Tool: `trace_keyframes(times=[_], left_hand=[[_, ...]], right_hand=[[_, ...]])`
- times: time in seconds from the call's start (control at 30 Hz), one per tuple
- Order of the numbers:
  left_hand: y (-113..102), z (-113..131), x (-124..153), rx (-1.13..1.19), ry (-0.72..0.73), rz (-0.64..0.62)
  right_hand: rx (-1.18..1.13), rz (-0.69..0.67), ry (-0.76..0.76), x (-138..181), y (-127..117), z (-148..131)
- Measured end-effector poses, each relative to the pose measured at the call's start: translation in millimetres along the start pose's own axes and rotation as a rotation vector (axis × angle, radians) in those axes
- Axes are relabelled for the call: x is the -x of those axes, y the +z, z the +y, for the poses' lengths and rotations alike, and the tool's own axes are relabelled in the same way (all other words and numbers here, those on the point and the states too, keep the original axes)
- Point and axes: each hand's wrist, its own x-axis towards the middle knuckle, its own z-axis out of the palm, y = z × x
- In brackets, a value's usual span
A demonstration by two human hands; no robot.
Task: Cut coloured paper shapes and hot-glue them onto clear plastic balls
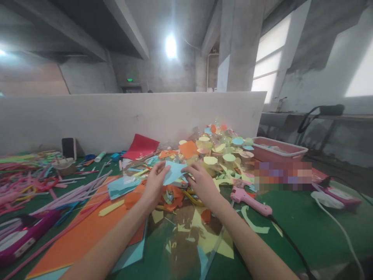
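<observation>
A small piece of light blue paper (174,173) is held up above the green table, between my two hands. My left hand (155,182) pinches its left side between thumb and fingers. At the paper's right edge, my right hand (201,181) has its fingers closed on it. Below and around them lie orange, yellow and blue paper scraps (171,196). A folded stack of blue paper (124,187) rests to the left of my left hand. Right of my right hand lies a pink hot glue gun (252,201) with a black cord.
A heap of cut paper circles (210,160) rises beyond my hands. At the left lie pipe cleaners (72,198), large orange sheets (78,237) and a purple power strip (29,235). A pink bin (279,151) stands at the back right, before a white partition (116,116).
</observation>
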Motion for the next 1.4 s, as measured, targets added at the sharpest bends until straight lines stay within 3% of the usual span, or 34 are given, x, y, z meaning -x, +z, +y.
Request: trace_keyframes(times=[0.2,0.53,0.97,1.4], left_hand=[[2.6,2.4,6.1,0.098,-0.117,-0.144],[2.4,4.5,8.5,0.054,-0.161,-0.316],[0.4,-4.0,6.5,-0.264,-0.005,-0.388],[3.1,-2.8,8.4,-0.264,0.113,-0.429]], right_hand=[[0.026,0.086,0.016,1.5,4.2,0.9],[-0.272,-0.016,0.120,-2.7,3.6,1.7],[-0.347,0.016,0.176,-3.7,6.2,4.6],[-0.449,0.026,0.265,-5.5,3.8,0.0]])
